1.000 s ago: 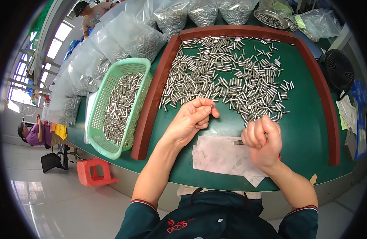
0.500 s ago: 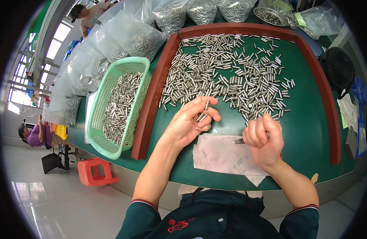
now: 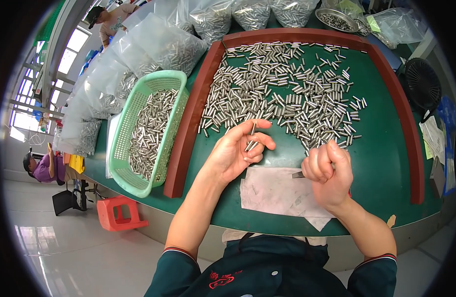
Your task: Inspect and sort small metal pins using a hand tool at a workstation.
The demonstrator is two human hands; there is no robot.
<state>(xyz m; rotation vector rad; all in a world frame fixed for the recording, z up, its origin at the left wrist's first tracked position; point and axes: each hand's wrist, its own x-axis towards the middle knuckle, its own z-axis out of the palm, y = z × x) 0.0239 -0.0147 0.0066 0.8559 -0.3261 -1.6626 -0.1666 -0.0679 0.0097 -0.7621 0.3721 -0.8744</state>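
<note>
Several small shiny metal pins [image 3: 251, 145] are in my left hand [image 3: 238, 148]. Its fingers curl around them, and one pin stands up between thumb and fingertips. My right hand [image 3: 329, 173] is closed in a fist on a tool with a flat grey metal tip [image 3: 298, 174]; a bit of red shows at the fist's far side, and the rest is hidden. Below the hands lies a stained pale cloth [image 3: 267, 190], with the tool's tip over its upper edge. Beyond them, a broad heap of loose metal pins [image 3: 282, 94] covers much of the green tabletop [image 3: 386, 148].
A dark red wooden frame [image 3: 193, 121] borders the heap on three sides. Left of it stands a green plastic basket [image 3: 120, 143] of pins. Clear bags of pins [image 3: 208, 20] line the back and left. A black fan [image 3: 422, 86] sits at the right. Two people are farther off at left.
The pin between my left thumb and fingers has turned slightly, and those fingers have shifted a little. My right hand stays where it was.
</note>
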